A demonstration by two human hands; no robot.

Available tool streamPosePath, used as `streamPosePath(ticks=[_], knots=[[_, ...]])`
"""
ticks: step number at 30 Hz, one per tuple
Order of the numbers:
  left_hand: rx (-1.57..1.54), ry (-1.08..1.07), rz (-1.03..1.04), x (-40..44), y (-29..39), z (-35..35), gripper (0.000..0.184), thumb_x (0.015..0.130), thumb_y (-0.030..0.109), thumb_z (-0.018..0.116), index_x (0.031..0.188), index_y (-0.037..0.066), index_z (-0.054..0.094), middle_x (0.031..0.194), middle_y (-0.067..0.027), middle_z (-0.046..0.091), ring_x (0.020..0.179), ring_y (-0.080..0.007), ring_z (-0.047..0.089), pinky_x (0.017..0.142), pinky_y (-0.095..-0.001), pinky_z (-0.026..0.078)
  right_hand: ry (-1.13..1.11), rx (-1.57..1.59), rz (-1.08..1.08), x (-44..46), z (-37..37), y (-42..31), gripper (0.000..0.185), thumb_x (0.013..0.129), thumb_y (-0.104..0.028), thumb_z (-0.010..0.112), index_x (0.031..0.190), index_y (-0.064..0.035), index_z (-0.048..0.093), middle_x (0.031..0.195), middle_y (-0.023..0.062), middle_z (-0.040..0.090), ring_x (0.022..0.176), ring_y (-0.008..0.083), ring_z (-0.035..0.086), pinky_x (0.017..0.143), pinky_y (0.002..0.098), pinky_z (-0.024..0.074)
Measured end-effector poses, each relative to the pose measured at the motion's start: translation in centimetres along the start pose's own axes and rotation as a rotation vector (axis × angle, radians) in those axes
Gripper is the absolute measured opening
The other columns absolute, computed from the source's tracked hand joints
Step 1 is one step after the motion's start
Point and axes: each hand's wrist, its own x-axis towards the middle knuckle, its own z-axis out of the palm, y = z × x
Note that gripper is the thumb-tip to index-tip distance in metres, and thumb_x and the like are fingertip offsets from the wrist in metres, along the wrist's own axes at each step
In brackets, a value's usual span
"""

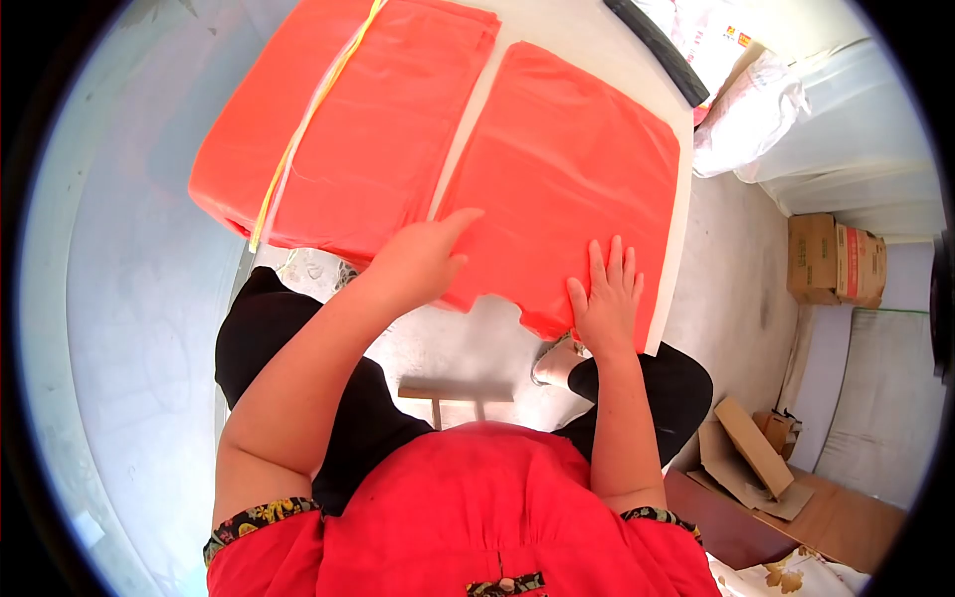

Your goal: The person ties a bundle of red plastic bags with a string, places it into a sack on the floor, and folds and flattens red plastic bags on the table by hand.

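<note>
The right hand (609, 306) lies palm down with its fingers a little apart on a flat, red, thin-plastic stack (577, 149), which spreads ahead of the fingertips and across toward the other hand. On the left hand (418, 261), index finger and thumb stand apart over that stack's near corner (the remaining fingers are hidden, and I cannot tell whether the hand presses). Between the two hands, the near edge has a notch.

Beyond the left knuckles lies a second red plastic pile (348, 149), crossed by yellow and whitish strands (316, 104). Both rest on a pale tabletop (587, 35).

The step in hand looks like steadying or smoothing the stack; continuing would call for light, flat pressure, keeping the edges aligned.
</note>
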Motion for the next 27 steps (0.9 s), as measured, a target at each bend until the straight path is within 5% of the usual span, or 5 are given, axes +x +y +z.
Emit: streamPosePath(ticks=[8,11,17,20,27], knots=[[-0.066,-0.287,-0.117,-1.7,1.6,-3.2,0.081,0.09,0.012,0.069,0.163,0.018,0.035,0.096,-0.0224,0.071,0.09,-0.0349,0.07,0.078,-0.0474,0.054,0.03,-0.014,-0.015,-0.1,0.4,0.3,0.069,0.102,-0.048,0.058,0.16,-0.0144,0.044,0.173,0.0163,0.024,0.159,0.0417,0.018,0.126,0.0632,0.0138],[-0.156,-0.353,-0.13,-2.2,1.6,-4.0,0.083,0.089,0.009,0.072,0.163,0.019,0.037,0.078,-0.0153,0.059,0.075,-0.0239,0.063,0.072,-0.0403,0.052,0.032,-0.013,-0.01,-0.1,0.3,0.2,0.068,0.102,-0.048,0.058,0.16,-0.0143,0.044,0.173,0.0162,0.025,0.159,0.0418,0.019,0.126,0.0636,0.0143],[-0.216,-0.408,0.002,-2.3,-0.5,-2.7,0.061,0.088,0.005,0.072,0.147,0.013,0.06,0.089,-0.0091,0.067,0.081,-0.0166,0.063,0.076,-0.0328,0.052,0.05,-0.013,-0.019,-0.1,0.3,0.1,0.068,0.101,-0.047,0.058,0.159,-0.0141,0.045,0.172,0.0166,0.026,0.159,0.0421,0.02,0.125,0.064,0.0154],[-0.243,-0.444,0.094,-2.0,-1.6,-1.9,0.055,0.084,0.009,0.068,0.139,0.009,0.066,0.107,-0.0166,0.074,0.094,-0.0268,0.07,0.084,-0.039,0.056,0.056,-0.007,-0.02,-0.1,0.3,0.1,0.068,0.101,-0.047,0.059,0.159,-0.0139,0.045,0.172,0.0168,0.027,0.159,0.0424,0.021,0.125,0.064,0.0157],[-0.598,-0.541,-0.007,-1.5,0.4,-3.0,0.035,0.093,0.012,0.068,0.126,0.004,0.071,0.094,-0.0044,0.07,0.086,-0.0112,0.066,0.077,-0.0294,0.055,0.064,-0.008,-0.022,-0.1,0.3,0.1,0.068,0.101,-0.046,0.06,0.159,-0.0134,0.046,0.172,0.0168,0.027,0.158,0.0426,0.021,0.125,0.0639,0.0161]])
